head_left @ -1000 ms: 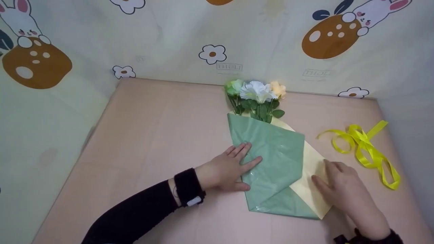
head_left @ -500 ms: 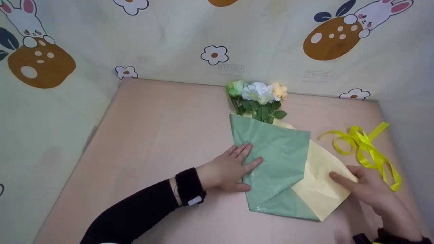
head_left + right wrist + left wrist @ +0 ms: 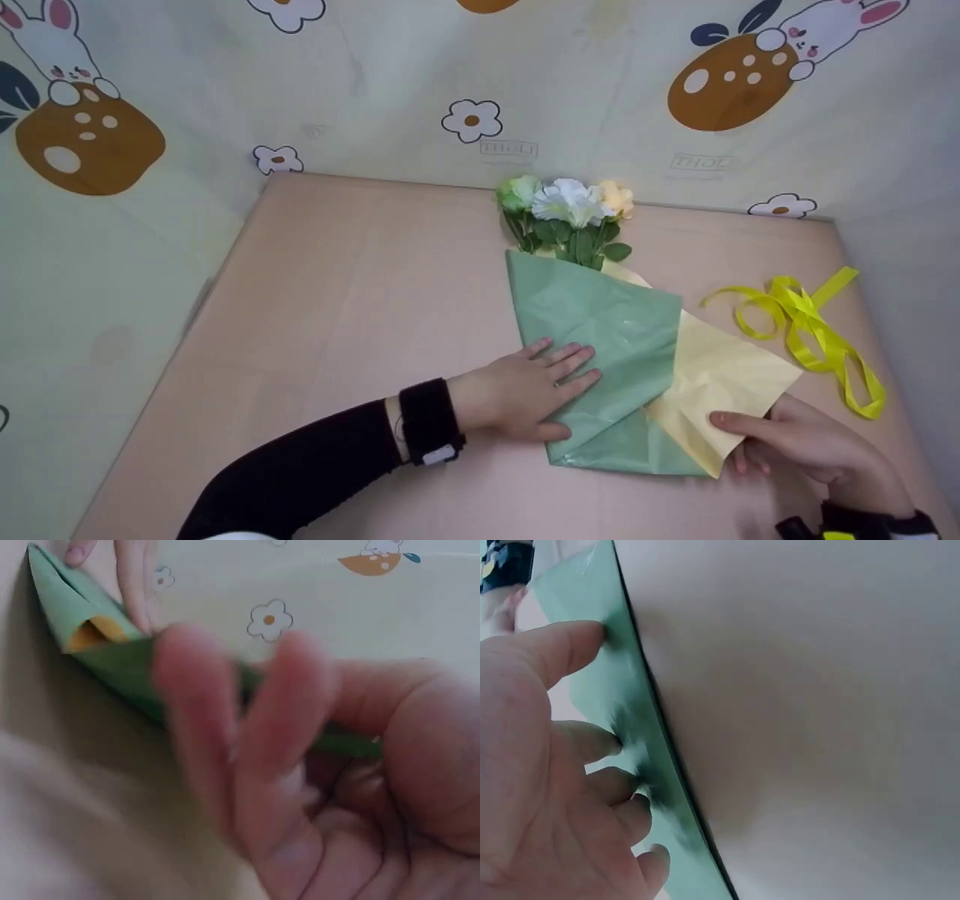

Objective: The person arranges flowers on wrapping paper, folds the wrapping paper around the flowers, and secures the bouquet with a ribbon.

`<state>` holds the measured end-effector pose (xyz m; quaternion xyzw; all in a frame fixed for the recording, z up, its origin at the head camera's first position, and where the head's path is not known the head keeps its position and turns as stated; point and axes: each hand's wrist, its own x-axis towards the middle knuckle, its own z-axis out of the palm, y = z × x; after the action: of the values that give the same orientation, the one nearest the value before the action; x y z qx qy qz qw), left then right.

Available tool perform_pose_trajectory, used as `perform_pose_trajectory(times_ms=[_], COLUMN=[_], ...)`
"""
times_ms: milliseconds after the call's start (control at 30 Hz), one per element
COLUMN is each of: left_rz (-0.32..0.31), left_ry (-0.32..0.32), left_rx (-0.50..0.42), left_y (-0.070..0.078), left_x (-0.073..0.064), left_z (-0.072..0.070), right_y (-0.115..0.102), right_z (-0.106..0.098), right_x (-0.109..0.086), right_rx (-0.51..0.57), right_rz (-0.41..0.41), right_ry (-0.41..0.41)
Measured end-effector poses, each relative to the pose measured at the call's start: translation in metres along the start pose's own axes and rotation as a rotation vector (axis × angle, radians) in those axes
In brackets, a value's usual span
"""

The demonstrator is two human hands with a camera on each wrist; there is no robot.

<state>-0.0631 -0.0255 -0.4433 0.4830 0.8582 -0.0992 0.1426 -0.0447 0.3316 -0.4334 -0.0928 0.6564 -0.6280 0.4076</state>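
A sheet of wrapping paper (image 3: 600, 322), green on one side and cream on the other, lies folded around artificial flowers (image 3: 570, 202). Their green, white and peach heads stick out of its top; the stems are hidden inside. My left hand (image 3: 529, 390) rests on the green front near its left edge, fingers straight and spread. In the left wrist view its fingertips (image 3: 592, 637) press the paper just inside the edge. On the other side, my right hand (image 3: 810, 435) pinches the cream flap (image 3: 727, 382) with the thumb on top and fingers underneath. The flap is lifted at its outer part.
A loosely looped yellow ribbon (image 3: 817, 330) lies at the right, just beyond the flap. The pinkish table (image 3: 360, 300) meets a printed cloth wall (image 3: 375, 82) close behind the flower heads.
My right hand has taken hold of the cream flap and drawn it outward to the right, then shifted slightly down its edge. My left hand has slid a little down and right on the paper.
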Motion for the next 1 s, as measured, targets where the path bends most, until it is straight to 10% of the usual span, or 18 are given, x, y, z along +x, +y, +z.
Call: perform_pose_trajectory(times_ms=[200,433,700,1000], left_rz=[-0.028,-0.057,-0.054,-0.037], left_ry=[-0.007,0.001,0.060,0.106], left_rx=[0.016,0.024,0.035,0.001], left_y=[0.006,0.008,0.007,0.005], left_x=[0.006,0.004,0.003,-0.002], left_z=[0.007,0.006,0.012,0.017], right_y=[-0.028,-0.029,-0.006,0.000], right_z=[0.026,0.052,0.074,0.088], right_x=[0.012,0.031,0.061,0.091], right_rx=[0.047,-0.119,-0.788,-1.162], right_rz=[-0.158,-0.310,-0.468,-0.389], right_ry=[0.063,-0.168,0.341,0.416])
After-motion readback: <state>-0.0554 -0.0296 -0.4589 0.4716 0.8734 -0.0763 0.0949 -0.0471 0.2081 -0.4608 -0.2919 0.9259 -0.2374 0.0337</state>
